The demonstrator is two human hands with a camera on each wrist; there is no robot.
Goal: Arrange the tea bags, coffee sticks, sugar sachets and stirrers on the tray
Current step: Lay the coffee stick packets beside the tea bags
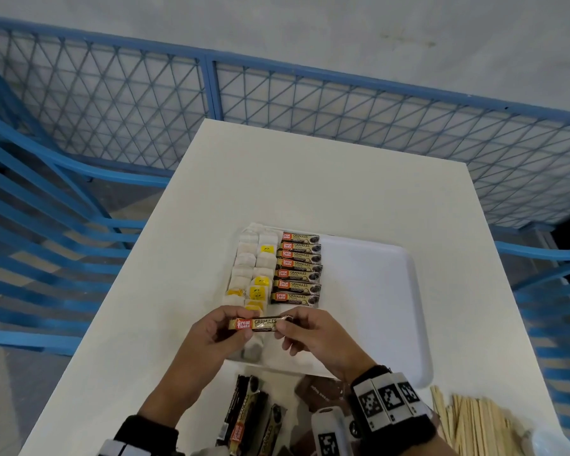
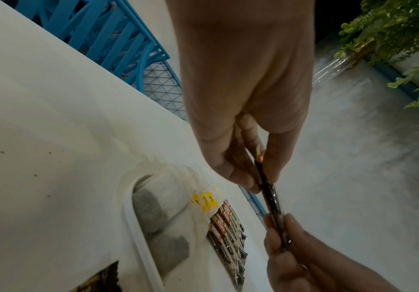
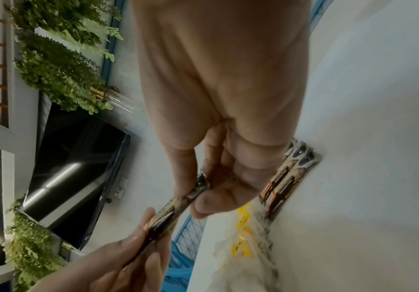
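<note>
Tea bags (image 1: 249, 274) fill the left end of the white tray (image 1: 375, 291) in two columns, with a column of coffee sticks (image 1: 297, 268) just beside them; the tray's right part is bare. From the head view, one coffee stick (image 1: 256, 324) is held above the tray's near edge, its long axis running left to right, orange end to the left. The left hand (image 1: 211, 337) pinches the orange end and the right hand (image 1: 310, 337) the other. Loose sticks (image 1: 244, 416) and wooden stirrers (image 1: 468, 422) lie on the table (image 1: 310, 179).

Left wrist view: thumb and fingers (image 2: 231, 171) curl round the stick's end, edge-on.

Right wrist view: thumb (image 3: 218, 201) and fingers clamp the far end.
</note>
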